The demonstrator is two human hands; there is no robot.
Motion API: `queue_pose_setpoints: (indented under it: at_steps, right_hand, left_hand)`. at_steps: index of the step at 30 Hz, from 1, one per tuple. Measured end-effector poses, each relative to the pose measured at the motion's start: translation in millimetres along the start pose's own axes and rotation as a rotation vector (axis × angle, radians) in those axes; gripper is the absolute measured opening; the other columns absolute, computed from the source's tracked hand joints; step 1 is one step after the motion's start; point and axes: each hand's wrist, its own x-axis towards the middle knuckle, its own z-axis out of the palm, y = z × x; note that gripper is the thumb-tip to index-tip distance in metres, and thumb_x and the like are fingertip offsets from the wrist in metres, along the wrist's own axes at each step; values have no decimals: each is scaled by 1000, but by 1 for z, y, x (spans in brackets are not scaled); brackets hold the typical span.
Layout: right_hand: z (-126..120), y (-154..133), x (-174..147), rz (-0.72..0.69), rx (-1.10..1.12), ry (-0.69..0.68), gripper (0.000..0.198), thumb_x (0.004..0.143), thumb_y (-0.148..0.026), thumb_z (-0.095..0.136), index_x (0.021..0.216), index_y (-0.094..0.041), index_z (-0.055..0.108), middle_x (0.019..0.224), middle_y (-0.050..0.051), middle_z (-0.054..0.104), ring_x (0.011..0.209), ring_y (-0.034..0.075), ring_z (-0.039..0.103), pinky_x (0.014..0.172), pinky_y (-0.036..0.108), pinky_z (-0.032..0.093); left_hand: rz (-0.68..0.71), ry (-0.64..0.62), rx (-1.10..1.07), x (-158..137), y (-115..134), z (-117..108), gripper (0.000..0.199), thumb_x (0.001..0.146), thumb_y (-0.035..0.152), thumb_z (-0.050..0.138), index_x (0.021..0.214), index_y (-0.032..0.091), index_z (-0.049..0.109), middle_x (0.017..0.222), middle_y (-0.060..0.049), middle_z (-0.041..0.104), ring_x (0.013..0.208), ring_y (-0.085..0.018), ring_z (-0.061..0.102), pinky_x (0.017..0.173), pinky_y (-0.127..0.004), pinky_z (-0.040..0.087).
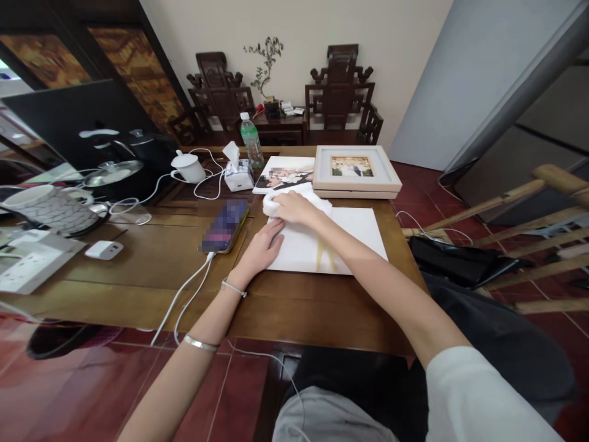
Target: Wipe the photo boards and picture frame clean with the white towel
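A flat white board [354,236] with two tan streaks near its front edge lies on the wooden table. My right hand [294,207] grips a bunched white cloth [272,204] and presses it on the board's back left part. At the board's left edge rests my left hand [263,248], its fingers stretched out flat and holding nothing. Behind the cloth lies a photo print [289,172], partly covered. A light wooden picture frame [389,178] with a small photo in it lies at the board's far side, on top of what looks like another frame.
Left of my hands lies a phone [225,227] with a white charging cable. Farther back stand a tissue box [239,178], a green-labelled bottle [251,141] and a lidded white cup [188,167]. A power strip [37,261] and patterned mug [50,205] are at far left.
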Motion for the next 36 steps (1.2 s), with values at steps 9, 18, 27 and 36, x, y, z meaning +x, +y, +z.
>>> queue_pose_setpoints:
  at_steps: [9, 18, 27, 36]
  right_hand:
    - [-21, 94, -84, 86, -19, 70, 39, 78, -7, 34, 103, -11, 65, 117, 13, 64, 103, 25, 56, 89, 32, 37]
    - [-3, 85, -197, 99, -69, 126, 35, 73, -5, 36, 93, -16, 63, 92, 10, 69, 94, 27, 62, 88, 42, 44]
    - [11, 37, -266, -64, 2, 39, 33, 66, -2, 39, 86, -14, 63, 131, 22, 53, 133, 29, 36, 110, 58, 21]
    - [-17, 78, -182, 85, 49, 11, 37, 70, -5, 37, 93, -13, 65, 90, 12, 68, 88, 25, 61, 86, 39, 43]
  left_hand:
    - [13, 5, 13, -1, -3, 3, 43, 90, 30, 40, 125, 10, 54, 137, -16, 50, 131, -25, 43, 111, -44, 32]
    - [-8, 5, 8, -2, 0, 1, 43, 90, 29, 40, 125, 6, 55, 137, -17, 49, 131, -26, 42, 112, -43, 31]
    - [-15, 6, 11, -2, 2, 1, 43, 90, 30, 40, 124, 9, 55, 137, -16, 50, 131, -25, 43, 111, -45, 31]
    - [-22, 8, -10, -2, 0, 2, 43, 90, 30, 42, 124, 8, 55, 137, -16, 50, 131, -25, 43, 112, -43, 31]
